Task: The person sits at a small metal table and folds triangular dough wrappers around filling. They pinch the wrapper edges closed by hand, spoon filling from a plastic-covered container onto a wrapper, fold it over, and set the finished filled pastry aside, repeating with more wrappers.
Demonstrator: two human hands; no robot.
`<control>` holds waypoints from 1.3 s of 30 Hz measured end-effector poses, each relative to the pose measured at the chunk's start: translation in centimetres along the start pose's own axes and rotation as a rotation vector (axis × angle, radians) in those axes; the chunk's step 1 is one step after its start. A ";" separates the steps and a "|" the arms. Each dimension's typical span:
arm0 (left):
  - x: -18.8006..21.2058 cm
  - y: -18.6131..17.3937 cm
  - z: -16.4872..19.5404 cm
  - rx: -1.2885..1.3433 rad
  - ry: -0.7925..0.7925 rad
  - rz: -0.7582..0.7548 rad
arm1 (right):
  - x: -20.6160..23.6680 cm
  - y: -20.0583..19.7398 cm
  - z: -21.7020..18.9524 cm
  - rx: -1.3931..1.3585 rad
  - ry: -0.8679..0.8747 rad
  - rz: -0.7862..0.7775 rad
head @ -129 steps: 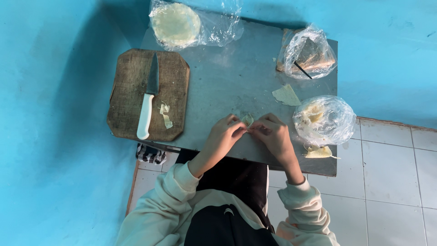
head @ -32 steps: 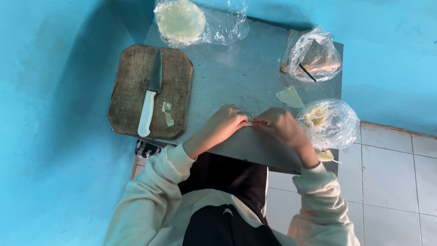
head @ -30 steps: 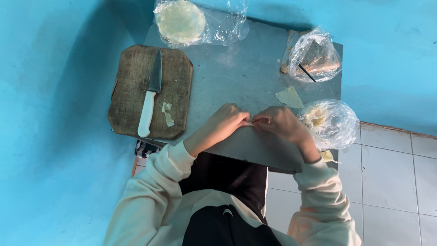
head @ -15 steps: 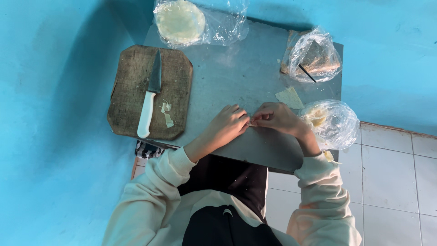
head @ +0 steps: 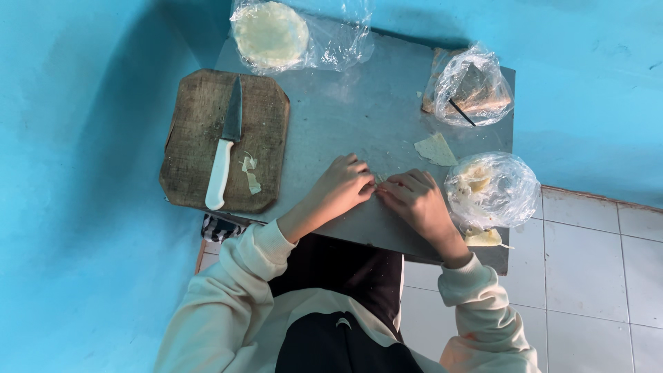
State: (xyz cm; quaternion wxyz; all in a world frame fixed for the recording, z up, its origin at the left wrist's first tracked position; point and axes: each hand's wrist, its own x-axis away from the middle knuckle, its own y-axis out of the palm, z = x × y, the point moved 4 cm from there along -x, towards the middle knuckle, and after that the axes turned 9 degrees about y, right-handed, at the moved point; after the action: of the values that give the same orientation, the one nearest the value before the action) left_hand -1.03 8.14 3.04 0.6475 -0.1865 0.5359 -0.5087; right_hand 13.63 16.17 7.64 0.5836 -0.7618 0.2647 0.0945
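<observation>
My left hand and my right hand meet fingertip to fingertip over a small pale piece of dough wrapper on the grey metal table. Both hands pinch it, and most of it is hidden under my fingers. A loose triangular wrapper piece lies just beyond my right hand. A clear plastic bag of pale filling sits right of my right hand.
A wooden cutting board at the left carries a white-handled knife and dough scraps. A bag with a round stack of wrappers lies at the far edge. Another bag holds folded pieces at far right. Blue walls surround the table.
My hands have slid forward from the table's near edge and stay joined on the small piece. The view has shifted slightly.
</observation>
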 end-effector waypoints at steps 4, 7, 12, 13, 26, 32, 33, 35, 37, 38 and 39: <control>0.1 -0.3 0.2 -0.039 0.014 -0.007 | -0.4 0.2 0.5 -0.002 0.041 -0.027; 0.3 -0.4 0.8 -0.103 0.090 0.039 | -0.5 0.1 0.6 0.032 -0.013 -0.082; 0.9 0.0 1.4 -0.227 0.207 0.023 | -0.8 0.2 1.1 0.019 -0.015 -0.123; 0.9 0.1 1.3 -0.223 0.215 0.027 | -0.9 0.2 1.1 0.012 -0.010 -0.129; -0.6 0.0 0.1 -0.019 0.069 0.002 | -0.2 0.0 0.9 -0.026 0.029 -0.038; -0.5 -0.9 0.2 -0.008 0.047 0.062 | -1.1 0.4 2.0 -0.056 0.050 -0.075; -0.6 -1.0 0.4 -0.027 0.062 0.084 | -1.4 0.5 2.3 -0.066 0.060 -0.101; -0.5 -0.9 0.6 -0.073 0.096 0.090 | -1.7 0.8 2.7 -0.079 0.086 -0.151; -0.3 -0.6 0.9 -0.103 0.120 0.092 | -2.1 1.0 3.1 -0.083 0.110 -0.200; -0.3 -0.5 0.8 -0.112 0.130 0.090 | -2.2 1.1 3.3 -0.095 0.121 -0.214; -0.3 -0.4 0.8 -0.121 0.142 0.088 | -2.2 1.2 3.5 -0.108 0.133 -0.227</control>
State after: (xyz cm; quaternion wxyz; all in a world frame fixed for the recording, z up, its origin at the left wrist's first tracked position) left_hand -0.49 7.97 3.76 0.6170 -0.1651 0.6179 -0.4586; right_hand 11.72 19.87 6.65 0.5298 -0.8218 0.2094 -0.0084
